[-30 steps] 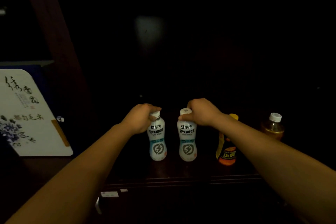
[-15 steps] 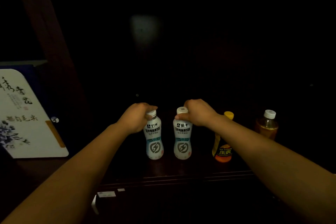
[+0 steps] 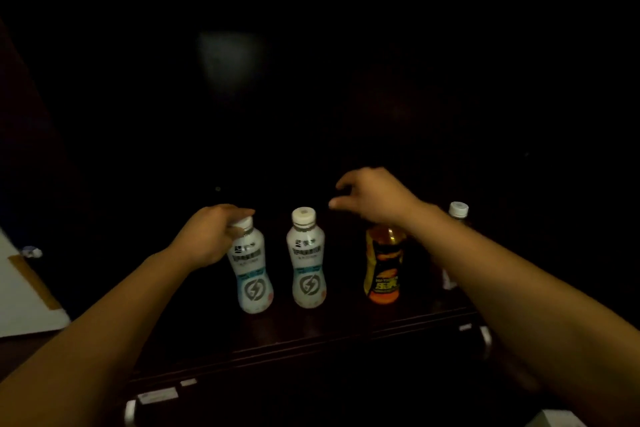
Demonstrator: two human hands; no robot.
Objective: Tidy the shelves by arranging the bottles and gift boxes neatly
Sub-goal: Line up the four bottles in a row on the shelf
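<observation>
Two white bottles stand upright side by side on the dark wooden shelf (image 3: 311, 333). My left hand (image 3: 207, 236) grips the cap and neck of the left white bottle (image 3: 251, 274). The right white bottle (image 3: 306, 263) stands free with its cap bare. My right hand (image 3: 374, 196) hovers above the orange bottle (image 3: 384, 267), fingers loosely curled and holding nothing; it hides that bottle's cap. A brown bottle with a white cap (image 3: 458, 210) stands further right, mostly hidden behind my right forearm.
A white gift box (image 3: 24, 291) with a brown strip leans at the left edge. The shelf's back is dark and deep. White price labels (image 3: 157, 395) sit on the shelf's front edge. Another pale object (image 3: 557, 419) shows at the bottom right corner.
My right hand has let go of the right white bottle's cap and moved right, over the orange bottle. My left hand stays on the left bottle. The view has shifted right.
</observation>
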